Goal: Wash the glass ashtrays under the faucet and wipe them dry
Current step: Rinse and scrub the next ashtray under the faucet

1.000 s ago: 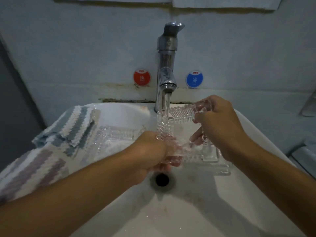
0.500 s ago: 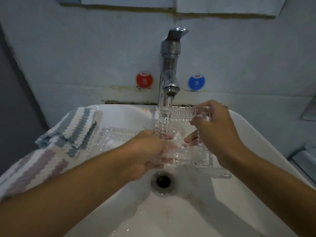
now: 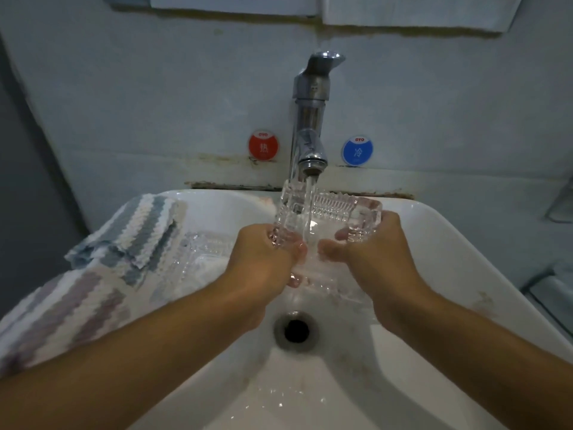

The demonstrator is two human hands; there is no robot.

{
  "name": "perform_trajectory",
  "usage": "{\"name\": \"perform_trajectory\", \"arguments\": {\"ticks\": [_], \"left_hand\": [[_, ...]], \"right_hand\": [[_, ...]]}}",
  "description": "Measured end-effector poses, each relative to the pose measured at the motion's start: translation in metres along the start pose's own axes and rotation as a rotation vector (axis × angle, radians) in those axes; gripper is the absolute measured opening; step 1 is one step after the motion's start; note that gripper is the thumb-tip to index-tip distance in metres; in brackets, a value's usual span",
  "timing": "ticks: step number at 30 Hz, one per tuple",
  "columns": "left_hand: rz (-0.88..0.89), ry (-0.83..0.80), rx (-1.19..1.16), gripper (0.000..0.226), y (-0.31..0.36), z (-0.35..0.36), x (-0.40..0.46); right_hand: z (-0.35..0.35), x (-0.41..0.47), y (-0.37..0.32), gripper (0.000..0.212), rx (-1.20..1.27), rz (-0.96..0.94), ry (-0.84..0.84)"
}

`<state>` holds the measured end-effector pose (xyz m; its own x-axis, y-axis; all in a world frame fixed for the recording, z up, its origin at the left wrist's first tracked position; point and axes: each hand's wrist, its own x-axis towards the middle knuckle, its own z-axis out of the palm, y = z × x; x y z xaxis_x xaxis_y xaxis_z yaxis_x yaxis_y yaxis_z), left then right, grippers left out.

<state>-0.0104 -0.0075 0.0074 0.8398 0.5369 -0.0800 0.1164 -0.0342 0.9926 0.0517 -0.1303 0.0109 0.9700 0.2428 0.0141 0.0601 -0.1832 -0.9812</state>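
Note:
A square ribbed glass ashtray (image 3: 336, 212) is tilted under the running chrome faucet (image 3: 310, 125), and the water stream falls into it. My left hand (image 3: 263, 262) grips its left side, my right hand (image 3: 378, 256) grips its right corner. A second glass ashtray (image 3: 204, 252) lies in the basin at the left, beside the towel. Another glass piece (image 3: 325, 283) sits low in the basin under my hands, partly hidden.
A white sink (image 3: 449, 243) has its drain (image 3: 296, 330) just below my hands. Striped towels (image 3: 93, 274) drape over its left rim. Red hot (image 3: 263, 147) and blue cold (image 3: 357, 150) stickers flank the faucet on the wall.
Both hands raised the ashtray closer to the spout and spread to its two sides. My right hand shifted from the top edge to the right corner.

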Motion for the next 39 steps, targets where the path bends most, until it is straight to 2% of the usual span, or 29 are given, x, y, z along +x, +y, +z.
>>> {"name": "perform_trajectory", "arguments": {"ticks": [3, 5, 7, 8, 13, 16, 18, 22, 25, 31, 39], "left_hand": [[0.017, 0.018, 0.018, 0.010, 0.001, -0.003, 0.001], [0.044, 0.034, 0.023, 0.008, 0.003, -0.005, 0.002], [0.053, 0.039, 0.007, 0.009, 0.004, -0.006, 0.004], [0.041, 0.034, 0.005, 0.013, 0.004, -0.007, 0.004], [-0.111, -0.091, 0.005, 0.037, 0.000, -0.011, 0.011], [-0.121, -0.133, 0.053, 0.045, -0.001, -0.011, 0.012], [-0.093, -0.114, 0.080, 0.044, -0.002, -0.010, 0.010], [-0.043, -0.082, 0.082, 0.032, 0.000, -0.009, 0.006], [-0.002, -0.062, 0.102, 0.019, 0.003, -0.008, 0.006], [-0.064, -0.100, 0.043, 0.035, 0.005, -0.009, 0.013], [0.002, -0.159, 0.053, 0.034, 0.003, -0.009, 0.001]], "right_hand": [[0.008, -0.005, 0.005, 0.054, 0.043, 0.150, -0.058], [0.009, -0.010, 0.004, 0.037, 0.111, 0.235, -0.108], [0.007, -0.011, 0.002, 0.013, 0.099, 0.242, -0.140], [0.006, -0.011, 0.002, 0.010, 0.095, 0.231, -0.141], [0.005, -0.004, 0.002, 0.023, 0.106, 0.209, -0.168], [0.006, -0.003, 0.007, 0.029, 0.143, 0.252, -0.192], [0.008, -0.006, 0.009, 0.029, 0.148, 0.246, -0.185], [0.009, -0.010, 0.006, 0.016, 0.121, 0.174, -0.167], [0.006, -0.005, 0.003, 0.021, 0.136, 0.188, -0.155], [0.000, 0.002, -0.003, 0.041, 0.172, 0.211, -0.178], [0.005, -0.002, 0.005, 0.034, 0.126, 0.170, -0.121]]}}
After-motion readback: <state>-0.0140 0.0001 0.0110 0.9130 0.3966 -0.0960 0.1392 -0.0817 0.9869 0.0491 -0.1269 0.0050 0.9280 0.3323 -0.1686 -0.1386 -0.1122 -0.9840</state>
